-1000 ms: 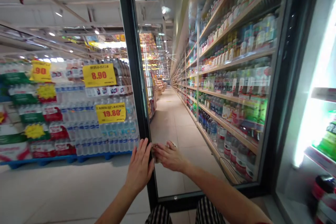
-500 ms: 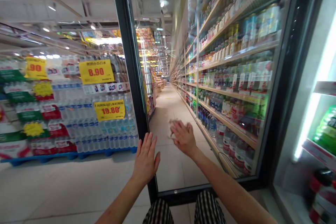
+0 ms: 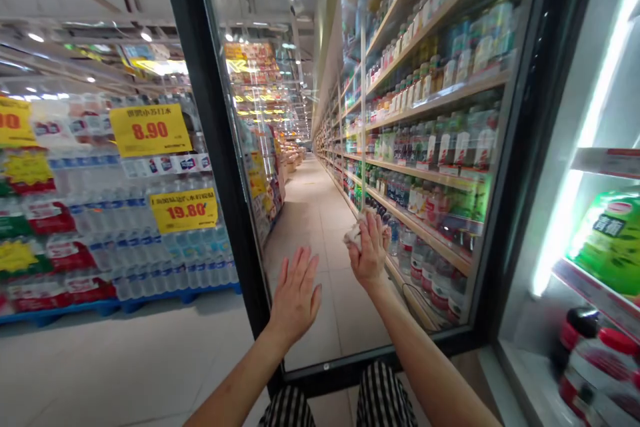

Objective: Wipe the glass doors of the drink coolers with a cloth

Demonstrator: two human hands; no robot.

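Observation:
A glass door (image 3: 305, 320) in a black frame (image 3: 215, 107) stands open in front of me. My right hand (image 3: 371, 250) presses a crumpled pale cloth (image 3: 354, 233) against the glass, its fingers laid over the cloth. To the left, my left hand (image 3: 296, 297) has its fingers stretched out, holding nothing. It is near the lower left of the pane, by the frame; whether the palm touches the glass cannot be made out.
Shelves of bottles (image 3: 425, 147) show in the glass on the right. A lit cooler holds a green package (image 3: 610, 240) and red-capped jars (image 3: 600, 360). Stacked water packs (image 3: 150, 260) with yellow price signs (image 3: 150, 130) stand at left on blue pallets (image 3: 100, 307).
My right hand has moved right across the glass with the cloth. My left hand has shifted from the frame's edge onto the pane area. The view has turned slightly right.

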